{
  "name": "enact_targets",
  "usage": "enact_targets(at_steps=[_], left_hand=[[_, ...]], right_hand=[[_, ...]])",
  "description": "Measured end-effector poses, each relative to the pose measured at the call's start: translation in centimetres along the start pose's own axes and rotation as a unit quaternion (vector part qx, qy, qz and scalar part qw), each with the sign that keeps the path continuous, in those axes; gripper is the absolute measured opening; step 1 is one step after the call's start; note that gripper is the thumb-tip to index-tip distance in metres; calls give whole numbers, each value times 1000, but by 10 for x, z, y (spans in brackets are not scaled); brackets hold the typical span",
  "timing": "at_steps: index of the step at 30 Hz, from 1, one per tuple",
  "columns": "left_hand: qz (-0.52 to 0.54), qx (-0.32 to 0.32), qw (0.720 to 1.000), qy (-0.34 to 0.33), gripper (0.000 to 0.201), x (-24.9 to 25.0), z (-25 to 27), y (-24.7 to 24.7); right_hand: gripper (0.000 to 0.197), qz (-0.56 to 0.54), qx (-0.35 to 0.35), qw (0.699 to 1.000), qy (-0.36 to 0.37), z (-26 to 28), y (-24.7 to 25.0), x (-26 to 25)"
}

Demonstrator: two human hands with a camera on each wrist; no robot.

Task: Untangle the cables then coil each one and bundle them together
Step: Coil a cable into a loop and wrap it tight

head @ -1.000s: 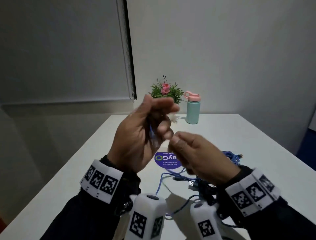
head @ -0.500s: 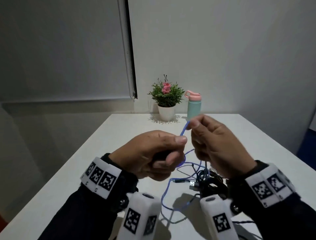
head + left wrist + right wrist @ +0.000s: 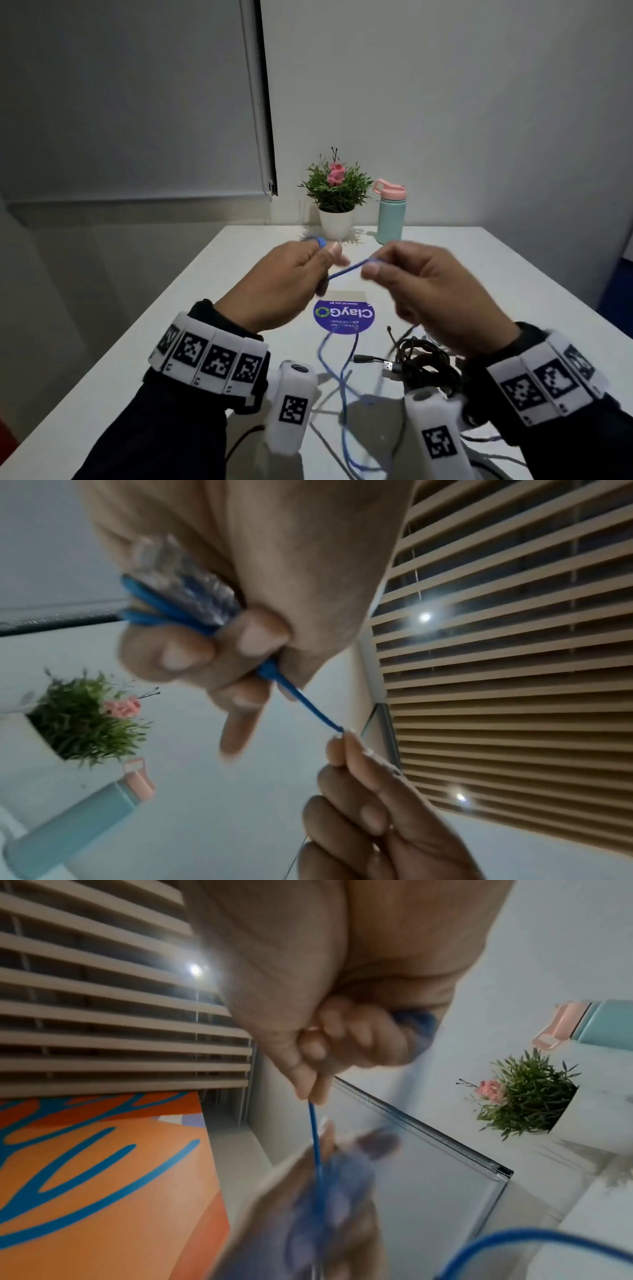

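While the left hand [image 3: 284,284] grips coiled blue cable [image 3: 346,272] above the table [image 3: 479,274], the right hand [image 3: 431,291] pinches its taut end

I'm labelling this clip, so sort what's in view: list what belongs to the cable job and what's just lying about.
Job:
- blue cable, gripped by left hand, pinched by right hand
- black cables, tangled on the table

Lying about:
- potted plant
- bottle
- round sticker

plant [image 3: 336,192] left of bottle [image 3: 390,216], cables [image 3: 424,363] nearer on table [image 3: 513,274]
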State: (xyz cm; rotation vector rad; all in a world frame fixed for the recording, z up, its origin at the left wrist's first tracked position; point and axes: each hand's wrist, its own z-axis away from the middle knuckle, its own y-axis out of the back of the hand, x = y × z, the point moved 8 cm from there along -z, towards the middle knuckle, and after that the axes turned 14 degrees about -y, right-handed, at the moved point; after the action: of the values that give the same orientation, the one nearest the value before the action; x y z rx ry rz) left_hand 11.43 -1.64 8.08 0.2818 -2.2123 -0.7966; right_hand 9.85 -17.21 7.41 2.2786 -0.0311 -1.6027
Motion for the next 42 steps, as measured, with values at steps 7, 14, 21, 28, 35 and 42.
enact_targets(at_steps=[7, 14, 21, 28, 35, 42], left_hand=[[509, -84, 856, -34, 53, 41, 7, -40], [337, 162, 921, -109, 42, 21, -6, 15], [141, -58, 988, 21, 42, 0, 8, -13], [465, -132, 875, 11, 33, 33, 22, -21], [698, 173, 687, -103, 41, 28, -3, 41], [351, 205, 913, -30, 38, -11, 0, 41]], right_hand=[[28, -82, 0, 997, -2, -2, -20, 10], [2, 102, -184, 976, -56, 16, -73, 23], [17, -14, -50, 999, -11, 8, -19, -10], [13, 181, 2, 983, 38, 6, -16, -1], [11, 260, -91, 961, -26, 10, -69, 33], [9, 128, -142, 980, 47, 27, -66, -19]])
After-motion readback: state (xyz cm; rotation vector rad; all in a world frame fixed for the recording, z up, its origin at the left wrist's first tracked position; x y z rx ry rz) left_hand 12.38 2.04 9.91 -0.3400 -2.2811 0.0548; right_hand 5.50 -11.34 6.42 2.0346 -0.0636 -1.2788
